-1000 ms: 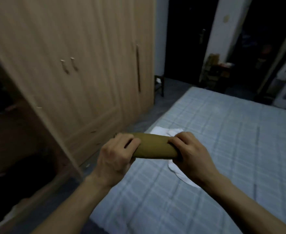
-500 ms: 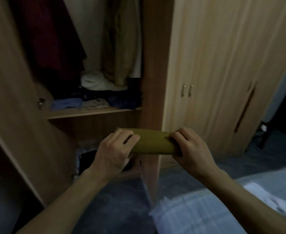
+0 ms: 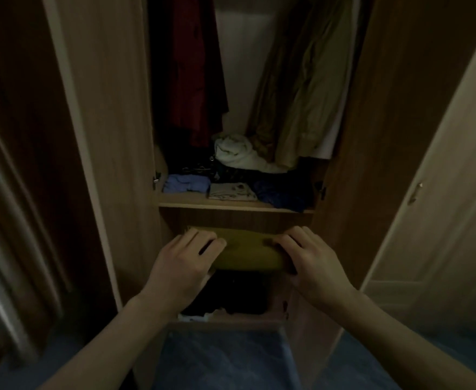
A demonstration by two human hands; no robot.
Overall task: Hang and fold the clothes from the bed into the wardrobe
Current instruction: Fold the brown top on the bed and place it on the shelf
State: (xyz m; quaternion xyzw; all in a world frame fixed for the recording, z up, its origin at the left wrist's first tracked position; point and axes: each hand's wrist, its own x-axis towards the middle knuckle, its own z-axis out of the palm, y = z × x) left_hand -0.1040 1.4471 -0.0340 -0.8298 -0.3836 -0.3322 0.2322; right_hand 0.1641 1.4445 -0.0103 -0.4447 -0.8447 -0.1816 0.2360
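Wardrobe (image 3: 113, 136): open, both doors swung wide, wood-grain panels on either side of one tall compartment.
Hanging clothes: a dark red garment (image 3: 189, 74) on the left and a khaki coat (image 3: 307, 88) on the right, with the pale back wall showing between them.
Shelf (image 3: 231, 205): carries a white bundle (image 3: 237, 154) at the back, then a blue folded piece (image 3: 187, 183), a grey one (image 3: 231, 191) and a dark navy one (image 3: 284, 192) along the front edge.
Lower compartment: dark clothes (image 3: 231, 294) lie at the bottom (too dim to tell them apart).
Olive folded garment (image 3: 248, 253): held level in front of the lower compartment, just under the shelf, above the dark clothes.
Left hand (image 3: 183, 266): grips the garment's left end, fingers curled over the top, slightly spread.
Right hand (image 3: 312, 263): grips the right end, fingers curled over the top edge.
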